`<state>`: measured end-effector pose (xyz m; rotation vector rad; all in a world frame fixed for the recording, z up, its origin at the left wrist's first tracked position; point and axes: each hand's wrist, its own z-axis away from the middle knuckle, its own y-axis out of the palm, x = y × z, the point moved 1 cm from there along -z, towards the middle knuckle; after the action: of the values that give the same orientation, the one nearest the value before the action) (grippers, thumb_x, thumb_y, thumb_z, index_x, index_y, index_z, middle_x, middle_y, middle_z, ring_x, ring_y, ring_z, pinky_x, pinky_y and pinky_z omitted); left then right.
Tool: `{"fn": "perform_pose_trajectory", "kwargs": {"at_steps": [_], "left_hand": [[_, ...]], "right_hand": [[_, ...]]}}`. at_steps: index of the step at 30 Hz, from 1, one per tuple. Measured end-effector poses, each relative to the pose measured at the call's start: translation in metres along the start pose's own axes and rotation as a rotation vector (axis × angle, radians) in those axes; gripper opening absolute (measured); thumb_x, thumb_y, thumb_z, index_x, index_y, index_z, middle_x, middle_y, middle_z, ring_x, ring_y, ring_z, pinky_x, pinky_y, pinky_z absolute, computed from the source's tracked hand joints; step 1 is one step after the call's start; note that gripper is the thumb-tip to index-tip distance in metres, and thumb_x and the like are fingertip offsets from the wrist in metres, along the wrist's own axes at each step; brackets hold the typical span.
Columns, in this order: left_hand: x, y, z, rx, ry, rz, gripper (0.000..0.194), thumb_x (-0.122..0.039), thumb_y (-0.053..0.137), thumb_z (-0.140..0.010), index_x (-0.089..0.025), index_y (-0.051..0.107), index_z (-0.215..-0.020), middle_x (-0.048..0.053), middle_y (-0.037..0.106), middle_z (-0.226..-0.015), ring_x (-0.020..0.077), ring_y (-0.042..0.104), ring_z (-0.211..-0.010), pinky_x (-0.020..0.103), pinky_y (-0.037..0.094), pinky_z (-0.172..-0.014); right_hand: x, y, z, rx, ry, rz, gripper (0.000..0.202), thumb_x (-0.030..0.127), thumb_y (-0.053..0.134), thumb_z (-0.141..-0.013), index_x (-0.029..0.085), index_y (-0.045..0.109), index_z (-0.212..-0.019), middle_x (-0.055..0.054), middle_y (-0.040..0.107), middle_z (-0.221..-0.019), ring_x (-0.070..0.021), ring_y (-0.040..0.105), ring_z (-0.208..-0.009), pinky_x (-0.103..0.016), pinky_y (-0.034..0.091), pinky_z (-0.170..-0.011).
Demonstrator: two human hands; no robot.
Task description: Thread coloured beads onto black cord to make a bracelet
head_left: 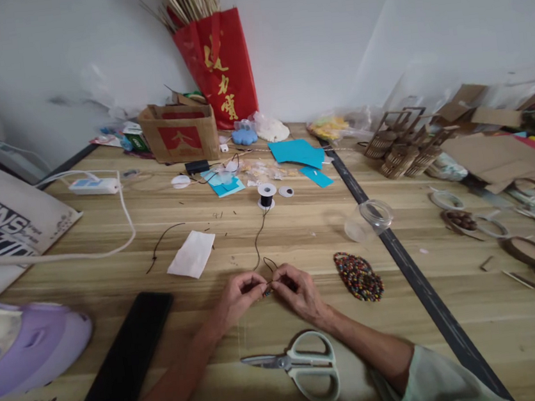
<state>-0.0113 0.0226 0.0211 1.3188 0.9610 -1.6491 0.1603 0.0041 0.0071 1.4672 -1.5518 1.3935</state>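
Note:
My left hand and my right hand meet at the middle of the table, fingertips pinched close together. Between them runs a thin dark cord, which leads up to a white spool wound with black cord. A loop of the cord stands up by my right fingers. Under the fingertips a few small coloured beads show, mostly hidden. Scissors with pale handles lie just below my hands, blades to the left. To the right rests a heap of multicoloured bead strands.
A black phone and a folded white tissue lie on the left. Clear round containers sit right of centre. At the back stand a cardboard box and a red bag. Woven baskets are at back right.

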Motion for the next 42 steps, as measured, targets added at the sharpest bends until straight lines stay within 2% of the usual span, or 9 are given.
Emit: {"fn": "perform_pose_trajectory", "kwargs": {"at_steps": [4,8,14,19,24,30,35,42], "left_hand": [[0.001,-0.003,-0.001,0.02,-0.062,0.114,0.024,-0.037,0.068,-0.066,-0.015,0.058,-0.068,-0.004,0.052,-0.053,0.0088,0.044,-0.049,0.021,0.035,-0.05],[0.001,-0.004,-0.001,0.012,-0.073,0.176,0.029,-0.041,0.068,-0.067,-0.015,0.056,-0.07,-0.004,0.053,-0.053,0.0088,0.045,-0.049,0.021,0.036,-0.05],[0.002,-0.003,-0.001,-0.033,-0.019,0.096,0.028,-0.04,0.069,-0.067,-0.014,0.058,-0.069,-0.001,0.057,-0.061,0.0109,0.048,-0.058,0.022,0.037,-0.055],[0.003,-0.002,-0.001,-0.039,0.008,0.041,0.027,-0.039,0.068,-0.068,-0.014,0.059,-0.071,-0.001,0.056,-0.064,0.0121,0.05,-0.064,0.021,0.039,-0.058],[0.003,0.0,0.001,0.021,0.004,0.058,0.026,-0.039,0.067,-0.071,-0.014,0.058,-0.073,-0.001,0.058,-0.065,0.0124,0.054,-0.064,0.023,0.042,-0.061],[0.003,0.0,0.003,0.09,0.004,0.12,0.028,-0.039,0.068,-0.074,-0.014,0.057,-0.074,0.0,0.063,-0.065,0.0129,0.059,-0.064,0.024,0.046,-0.063],[0.006,-0.001,0.002,0.123,-0.015,0.146,0.031,-0.042,0.069,-0.074,-0.013,0.057,-0.076,0.001,0.065,-0.064,0.0127,0.061,-0.061,0.024,0.046,-0.06],[0.008,-0.001,0.002,0.209,-0.048,0.222,0.037,-0.047,0.069,-0.074,-0.013,0.055,-0.078,0.001,0.066,-0.061,0.0123,0.061,-0.056,0.023,0.047,-0.057]], "right_hand": [[-0.004,0.002,0.001,0.007,0.049,-0.096,0.018,0.035,0.058,-0.087,0.017,0.058,-0.085,0.0,0.057,-0.069,-0.0102,0.05,-0.058,-0.021,0.042,-0.054],[-0.009,0.002,-0.001,-0.005,0.101,-0.229,0.026,0.04,0.062,-0.084,0.018,0.058,-0.097,-0.001,0.059,-0.075,-0.012,0.055,-0.065,-0.023,0.046,-0.06],[-0.012,0.001,-0.002,-0.021,0.105,-0.35,0.034,0.042,0.067,-0.081,0.019,0.056,-0.104,-0.002,0.061,-0.079,-0.0135,0.059,-0.072,-0.025,0.05,-0.066],[-0.011,0.003,0.0,-0.001,0.098,-0.35,0.033,0.037,0.067,-0.083,0.019,0.053,-0.106,-0.002,0.066,-0.08,-0.0138,0.063,-0.071,-0.026,0.051,-0.067],[-0.005,0.005,0.002,0.027,0.005,-0.243,0.033,0.032,0.062,-0.087,0.02,0.054,-0.116,-0.001,0.067,-0.077,-0.0131,0.064,-0.068,-0.024,0.051,-0.064],[0.005,0.003,0.003,0.031,-0.046,-0.092,0.014,0.03,0.06,-0.088,0.018,0.066,-0.095,-0.003,0.067,-0.076,-0.0134,0.063,-0.067,-0.024,0.05,-0.061],[0.008,0.002,0.003,0.024,-0.066,-0.049,0.014,0.03,0.059,-0.089,0.018,0.066,-0.087,-0.003,0.066,-0.073,-0.0133,0.062,-0.064,-0.023,0.049,-0.058],[0.007,-0.001,0.003,0.051,-0.12,0.072,0.019,0.031,0.052,-0.093,0.018,0.063,-0.084,-0.004,0.062,-0.074,-0.0138,0.058,-0.068,-0.024,0.046,-0.062]]}}
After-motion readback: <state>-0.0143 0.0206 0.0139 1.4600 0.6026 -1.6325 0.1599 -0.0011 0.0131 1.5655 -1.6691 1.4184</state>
